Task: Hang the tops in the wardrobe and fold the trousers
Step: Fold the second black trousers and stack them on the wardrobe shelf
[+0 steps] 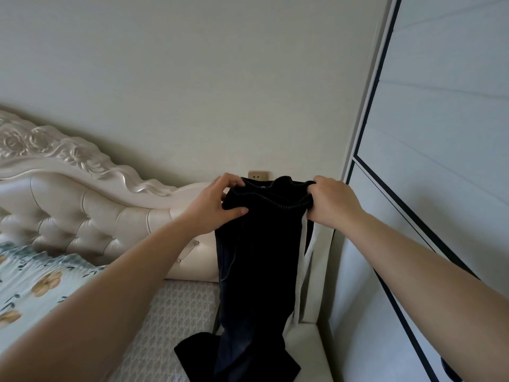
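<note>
While left hand (217, 205) and right hand (334, 202) grip trousers (259, 257) in fingers, grey mattress (179, 312), tufted headboard (82, 210), wardrobe (440, 161)

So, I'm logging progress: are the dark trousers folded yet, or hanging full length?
Unfolded. The left hand and right hand grip the waistband, and the dark trousers hang full length, their lower ends resting on the bed.

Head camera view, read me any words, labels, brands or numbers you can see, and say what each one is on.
No text can be read anywhere.
Trousers, held at the waistband by the left hand and right hand: no label or brand shows.
Wall socket: no marking can be made out.
Wardrobe door and headboard: plain, no writing.
</note>
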Demonstrator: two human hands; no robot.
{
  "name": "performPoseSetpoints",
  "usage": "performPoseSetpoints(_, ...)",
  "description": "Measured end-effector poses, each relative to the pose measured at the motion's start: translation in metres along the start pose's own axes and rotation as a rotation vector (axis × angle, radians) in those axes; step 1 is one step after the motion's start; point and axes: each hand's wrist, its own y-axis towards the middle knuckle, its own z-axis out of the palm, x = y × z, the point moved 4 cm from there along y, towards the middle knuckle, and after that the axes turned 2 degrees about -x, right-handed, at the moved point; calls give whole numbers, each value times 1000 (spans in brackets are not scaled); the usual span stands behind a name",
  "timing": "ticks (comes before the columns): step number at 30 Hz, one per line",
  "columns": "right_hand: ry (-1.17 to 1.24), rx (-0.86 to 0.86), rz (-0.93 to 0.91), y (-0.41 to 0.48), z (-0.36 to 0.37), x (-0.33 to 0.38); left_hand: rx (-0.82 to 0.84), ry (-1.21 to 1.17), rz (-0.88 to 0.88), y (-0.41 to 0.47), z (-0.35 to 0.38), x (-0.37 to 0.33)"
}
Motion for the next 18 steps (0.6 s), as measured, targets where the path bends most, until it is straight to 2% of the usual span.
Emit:
performPoseSetpoints(2,-3,-13,-47,-3,-1,4,127,111,61,2,-5,-1)
performPoseSetpoints(6,50,-69,-192,-7,5,8,383,439,75,7,-4,-4)
performPoseSetpoints(11,136,-173,-392,-10,10,8,463,520,8,0,4,3)
performPoseSetpoints(14,99,-149,-474,-18,11,-1,385,532,-38,-9,-4,20)
performPoseSetpoints(16,32,-153,-480,-24,10,-17,239,544,-40,-13,-17,34)
performPoseSetpoints(18,70,-161,-461,-26,8,-26,107,499,-43,-14,-23,36)
